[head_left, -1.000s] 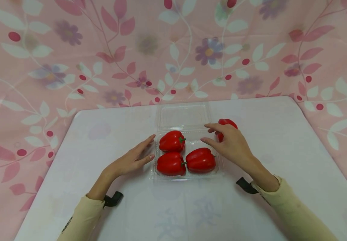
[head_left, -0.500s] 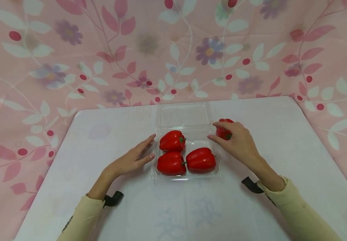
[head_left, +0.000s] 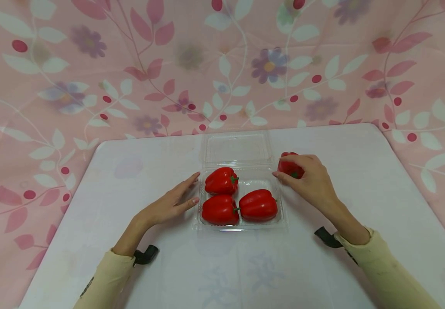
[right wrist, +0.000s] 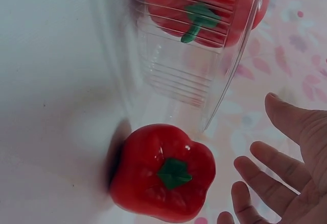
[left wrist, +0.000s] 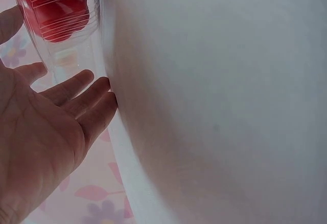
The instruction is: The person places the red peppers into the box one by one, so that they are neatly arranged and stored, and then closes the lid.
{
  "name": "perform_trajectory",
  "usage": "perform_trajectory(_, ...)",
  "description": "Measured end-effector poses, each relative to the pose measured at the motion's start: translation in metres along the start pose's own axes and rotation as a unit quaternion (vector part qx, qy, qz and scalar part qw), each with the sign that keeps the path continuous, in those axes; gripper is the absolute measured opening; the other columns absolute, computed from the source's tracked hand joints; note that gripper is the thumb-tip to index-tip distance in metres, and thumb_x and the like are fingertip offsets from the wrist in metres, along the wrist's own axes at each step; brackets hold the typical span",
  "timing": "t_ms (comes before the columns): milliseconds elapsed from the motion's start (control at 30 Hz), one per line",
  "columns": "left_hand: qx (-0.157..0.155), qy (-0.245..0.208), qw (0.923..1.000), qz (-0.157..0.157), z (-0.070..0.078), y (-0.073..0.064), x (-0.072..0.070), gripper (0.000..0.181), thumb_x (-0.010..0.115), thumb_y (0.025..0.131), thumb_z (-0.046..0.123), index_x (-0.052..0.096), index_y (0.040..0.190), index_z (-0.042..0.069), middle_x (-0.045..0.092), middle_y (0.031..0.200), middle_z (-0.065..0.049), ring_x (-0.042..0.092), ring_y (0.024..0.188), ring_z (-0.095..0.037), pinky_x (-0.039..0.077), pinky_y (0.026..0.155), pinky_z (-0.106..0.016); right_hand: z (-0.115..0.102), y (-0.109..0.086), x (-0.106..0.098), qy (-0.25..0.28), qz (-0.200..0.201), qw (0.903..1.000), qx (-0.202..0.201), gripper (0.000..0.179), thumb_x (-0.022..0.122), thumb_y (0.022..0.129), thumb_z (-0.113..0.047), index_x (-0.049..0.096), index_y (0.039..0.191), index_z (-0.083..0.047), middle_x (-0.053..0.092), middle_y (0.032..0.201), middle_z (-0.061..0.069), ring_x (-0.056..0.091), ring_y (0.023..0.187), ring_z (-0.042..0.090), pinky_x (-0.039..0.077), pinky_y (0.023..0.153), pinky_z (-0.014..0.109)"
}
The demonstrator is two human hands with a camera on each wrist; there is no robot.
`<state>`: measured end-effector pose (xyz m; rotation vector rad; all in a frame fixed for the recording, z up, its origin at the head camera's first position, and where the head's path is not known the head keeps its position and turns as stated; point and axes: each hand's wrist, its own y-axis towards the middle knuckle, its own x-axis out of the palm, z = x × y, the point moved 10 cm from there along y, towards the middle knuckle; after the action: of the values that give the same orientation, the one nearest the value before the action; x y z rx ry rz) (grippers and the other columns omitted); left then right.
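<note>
In the head view, a clear plastic clamshell box (head_left: 242,229) lies with its lid (head_left: 238,148) folded back. Three red bell peppers sit inside: a back-left one (head_left: 219,180), a front-left one (head_left: 218,210) and a front-right one (head_left: 258,206). My left hand (head_left: 164,206) has its fingers spread at the box's left side. Beyond the back-right corner, a fourth bell pepper (head_left: 290,168) lies on the table with its green stem facing me. My right hand (head_left: 309,180) partly covers it in the head view. The right wrist view shows relaxed fingers (right wrist: 273,178) apart from this pepper (right wrist: 162,173).
The white table (head_left: 160,274) has rounded back corners and faint blue marks near the front. A pink floral cloth (head_left: 222,64) hangs behind it. Each wrist carries a black mount, the left mount (head_left: 146,255) and the right mount (head_left: 327,237).
My right hand has moved right, from over the box's back-right edge to the loose bell pepper. The left hand and the boxed peppers have stayed where they were.
</note>
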<state>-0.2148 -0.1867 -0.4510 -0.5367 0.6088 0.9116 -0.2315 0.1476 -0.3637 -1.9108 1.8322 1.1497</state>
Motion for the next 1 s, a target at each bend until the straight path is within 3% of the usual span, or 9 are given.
perform_trajectory(767,-0.001,0.001,1.0000,0.001,-0.001,-0.001,0.000,0.077,0.056,0.096,0.051,0.011,0.158,0.040,0.027,0.159,0.000,0.028,0.145,-0.023,0.028,0.111,-0.059,0.024,0.001,-0.003,-0.008,0.007,0.9996,0.026,0.041,0.081,0.083,-0.025,0.069,0.116,-0.005,0.067,0.114,0.015,0.049,0.113,0.035,0.054,0.077,0.056)
perform_trajectory(1000,0.003,-0.001,1.0000,0.002,-0.002,0.000,0.001,0.078,0.056,0.097,0.049,0.011,0.159,0.035,0.026,0.160,0.001,0.027,0.145,-0.022,0.028,0.111,-0.058,0.028,0.002,-0.003,-0.014,0.010,0.9994,0.030,0.039,0.082,0.083,-0.025,0.070,0.113,-0.004,0.067,0.112,0.015,0.047,0.112,0.035,0.052,0.078,0.056)
